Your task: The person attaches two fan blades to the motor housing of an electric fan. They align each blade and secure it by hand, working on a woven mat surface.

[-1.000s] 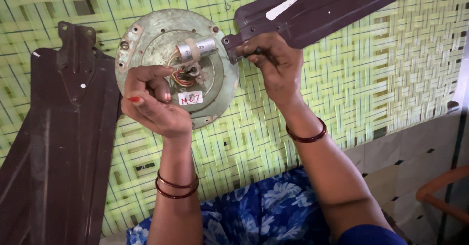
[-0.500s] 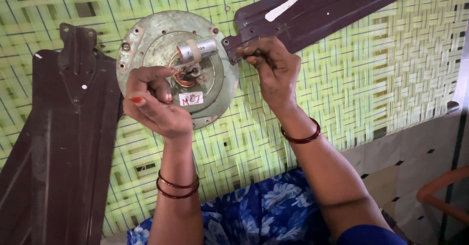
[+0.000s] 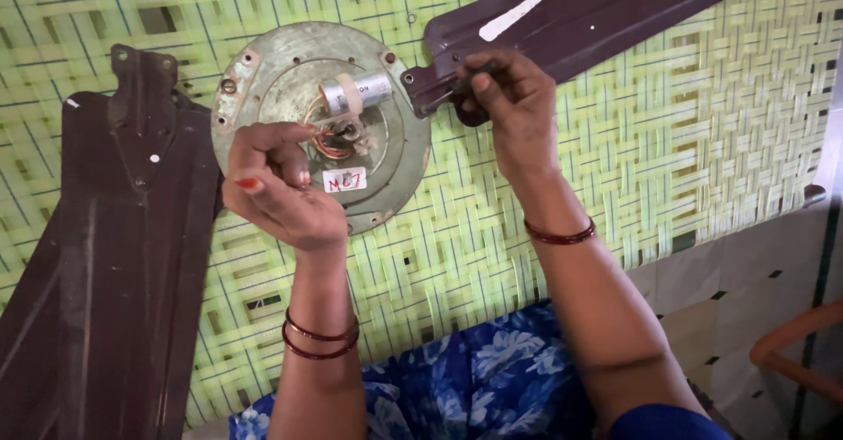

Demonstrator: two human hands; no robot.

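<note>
Surface: a woven mat (image 3: 685, 141) of yellow-green plastic strips, spread over a pale tiled floor (image 3: 729, 291) that shows at about 4 o'clock. A blue floral cloth (image 3: 492, 378) lies at 6 o'clock, apparently over the person's lap.

Centre of mat: round grey-green fan motor housing (image 3: 290, 80), lying flat with open side up, so the small silver cylinder (image 3: 356, 91) and coloured wiring (image 3: 329, 137) are exposed. A white label (image 3: 344, 179) is stuck near its lower edge.

Left hand (image 3: 277, 185): fingers curled, clenched loosely over the housing's rim at its 7 o'clock; it seems to pin the disc so it cannot turn. Whether anything is pinched inside, I cannot tell.

Right hand (image 3: 509, 97): fingers closed around the bracket end of a dark brown fan blade (image 3: 606, 10), which joins the housing at 2 o'clock and runs off toward the top right. Fingertips appear to pinch at the mounting point; any tool or screw is hidden.

A second brown blade (image 3: 105, 256) lies detached at 9 o'clock, bracket pointing upward.
</note>
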